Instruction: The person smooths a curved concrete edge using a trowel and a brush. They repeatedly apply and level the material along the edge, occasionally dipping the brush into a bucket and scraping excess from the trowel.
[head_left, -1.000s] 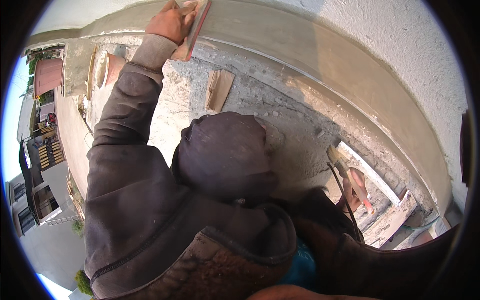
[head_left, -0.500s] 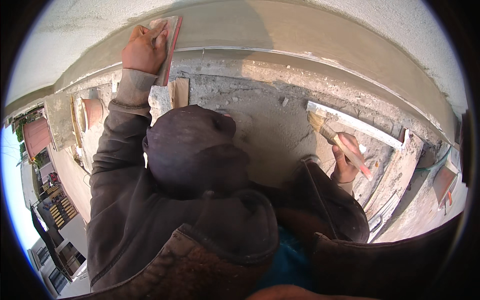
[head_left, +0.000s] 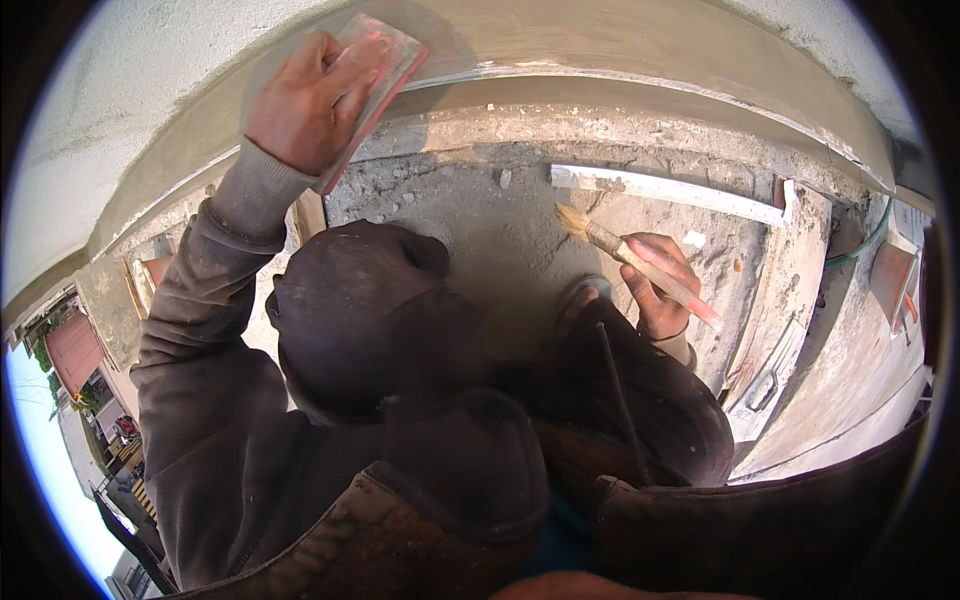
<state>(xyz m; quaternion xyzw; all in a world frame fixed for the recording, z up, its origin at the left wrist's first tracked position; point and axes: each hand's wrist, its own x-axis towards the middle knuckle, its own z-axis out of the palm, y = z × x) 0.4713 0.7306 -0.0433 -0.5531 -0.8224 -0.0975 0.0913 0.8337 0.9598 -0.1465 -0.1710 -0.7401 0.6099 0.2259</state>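
High on the left, my left hand (head_left: pixel 300 112) is closed around a plastering float (head_left: pixel 392 62), a flat board with a reddish edge. The float is tilted against the smooth grey-brown plaster band (head_left: pixel 600 45) and reaches over its lower edge; whether its whole face touches the plaster is hidden. On the right, my right hand (head_left: pixel 660 288) grips a paintbrush (head_left: pixel 605 238) by its worn, red-ended handle. The pale bristles point up and to the left, apart from the band, over the dusty rough ledge (head_left: pixel 450 185).
A white straight strip (head_left: pixel 670 192) lies on the ledge beyond the brush. Farther right are a weathered board (head_left: pixel 785 270) with a metal handle (head_left: pixel 768 388) and a green hose (head_left: pixel 860 248). My knees take up the middle. Buildings (head_left: pixel 80 355) show far below on the left.
My left hand has swung the float to the right along the band and tilted it more. My view has shifted. My right hand still holds the brush.
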